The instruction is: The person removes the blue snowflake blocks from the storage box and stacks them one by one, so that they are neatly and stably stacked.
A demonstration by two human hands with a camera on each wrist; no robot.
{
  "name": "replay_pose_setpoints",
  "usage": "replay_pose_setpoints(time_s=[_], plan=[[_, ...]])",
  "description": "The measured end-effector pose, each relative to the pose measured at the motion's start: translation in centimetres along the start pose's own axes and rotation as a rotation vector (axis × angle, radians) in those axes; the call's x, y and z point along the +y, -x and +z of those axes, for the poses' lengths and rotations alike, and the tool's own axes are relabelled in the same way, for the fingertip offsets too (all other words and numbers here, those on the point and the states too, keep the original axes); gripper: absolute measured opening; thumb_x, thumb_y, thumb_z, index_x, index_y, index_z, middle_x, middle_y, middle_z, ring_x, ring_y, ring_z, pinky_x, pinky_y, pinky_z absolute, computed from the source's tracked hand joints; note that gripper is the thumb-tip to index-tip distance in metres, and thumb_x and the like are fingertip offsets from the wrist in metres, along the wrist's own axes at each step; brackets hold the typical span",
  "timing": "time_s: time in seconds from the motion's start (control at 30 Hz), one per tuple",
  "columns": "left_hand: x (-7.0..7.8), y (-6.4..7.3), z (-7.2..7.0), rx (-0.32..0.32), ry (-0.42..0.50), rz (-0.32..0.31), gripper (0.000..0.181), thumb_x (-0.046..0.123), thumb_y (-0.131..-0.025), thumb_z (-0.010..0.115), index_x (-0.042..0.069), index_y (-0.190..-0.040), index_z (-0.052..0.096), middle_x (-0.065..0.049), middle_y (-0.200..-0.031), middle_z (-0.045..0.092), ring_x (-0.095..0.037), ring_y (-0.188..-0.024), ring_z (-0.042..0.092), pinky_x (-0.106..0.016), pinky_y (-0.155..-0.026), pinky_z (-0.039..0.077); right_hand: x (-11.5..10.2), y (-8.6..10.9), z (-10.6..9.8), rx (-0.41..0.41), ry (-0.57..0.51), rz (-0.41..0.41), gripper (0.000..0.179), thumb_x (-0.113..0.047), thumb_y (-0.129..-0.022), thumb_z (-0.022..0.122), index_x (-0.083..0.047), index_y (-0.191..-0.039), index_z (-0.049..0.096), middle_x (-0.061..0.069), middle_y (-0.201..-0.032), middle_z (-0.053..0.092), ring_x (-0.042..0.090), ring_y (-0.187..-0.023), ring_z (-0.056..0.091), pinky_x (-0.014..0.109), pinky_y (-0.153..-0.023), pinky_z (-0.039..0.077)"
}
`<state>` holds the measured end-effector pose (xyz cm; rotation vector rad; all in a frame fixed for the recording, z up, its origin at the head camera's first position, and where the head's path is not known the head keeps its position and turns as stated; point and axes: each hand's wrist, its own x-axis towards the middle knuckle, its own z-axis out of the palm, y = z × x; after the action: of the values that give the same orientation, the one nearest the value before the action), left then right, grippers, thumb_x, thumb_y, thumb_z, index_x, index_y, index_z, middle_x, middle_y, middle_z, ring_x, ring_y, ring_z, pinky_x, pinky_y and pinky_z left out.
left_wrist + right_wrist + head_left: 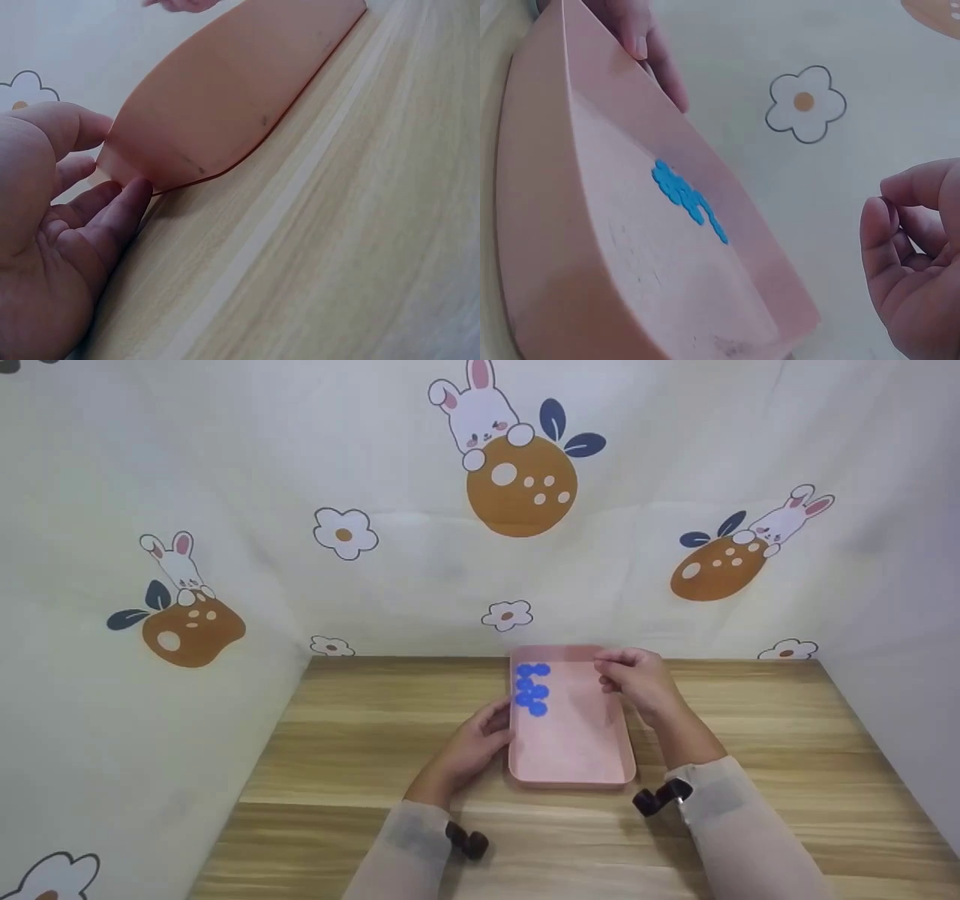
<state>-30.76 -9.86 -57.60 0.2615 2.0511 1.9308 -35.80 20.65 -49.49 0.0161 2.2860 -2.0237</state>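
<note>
A pink tray (574,769) lies on the wooden table. Several blue flower-shaped pieces (539,691) lie in its far left part, some touching one another. My left hand (476,742) rests against the tray's left side, and in the left wrist view its fingertips (135,191) touch the outer wall low down. Over the tray's far right edge is my right hand (641,679). In the right wrist view its thumb and index fingertips meet and the other fingers curl in; I see no piece between them.
The wood-grain table (360,735) surrounds the tray. A pale cloth (405,585) printed with rabbits, oranges and flowers stands behind it and along both sides. The tray's far end is close to the back cloth. Dark wrist devices (660,796) sit on both sleeves.
</note>
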Motion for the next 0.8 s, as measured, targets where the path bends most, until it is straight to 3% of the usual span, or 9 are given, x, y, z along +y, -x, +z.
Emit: replay_pose_setpoints(time_s=[0.33,0.57,0.8], plan=[[-0.3,-0.2,-0.2,-0.009,-0.003,0.012,0.064,0.008,-0.107,0.061,0.009,-0.166,0.038,-0.017,-0.168,0.047,-0.031,-0.158,0.044,-0.045,-0.129,0.042,-0.4,-2.5,2.7,-0.015,0.07,0.052,0.029,-0.022,-0.103,0.071,-0.004,-0.125,0.076,0.004,-0.101,0.074,0.016,-0.085,0.072,0.036,-0.091,0.068],[-0.4,-0.1,-0.2,-0.004,-0.007,0.005,0.064,0.009,-0.107,0.062,0.011,-0.166,0.039,-0.016,-0.166,0.05,-0.032,-0.157,0.046,-0.045,-0.128,0.043,0.2,-4.9,4.5,-0.035,0.096,0.082,0.035,-0.016,-0.104,0.068,0.003,-0.133,0.071,0.01,-0.106,0.077,0.015,-0.084,0.072,0.024,-0.079,0.067],[-0.5,-0.2,-0.2,-0.011,0.005,0.022,0.063,0.009,-0.107,0.062,0.011,-0.166,0.039,-0.017,-0.165,0.05,-0.033,-0.156,0.046,-0.045,-0.128,0.044,0.8,-6.8,6.3,-0.002,0.107,0.045,0.032,-0.008,-0.099,0.07,0.005,-0.128,0.074,0.023,-0.113,0.077,0.021,-0.085,0.073,0.035,-0.083,0.068]])
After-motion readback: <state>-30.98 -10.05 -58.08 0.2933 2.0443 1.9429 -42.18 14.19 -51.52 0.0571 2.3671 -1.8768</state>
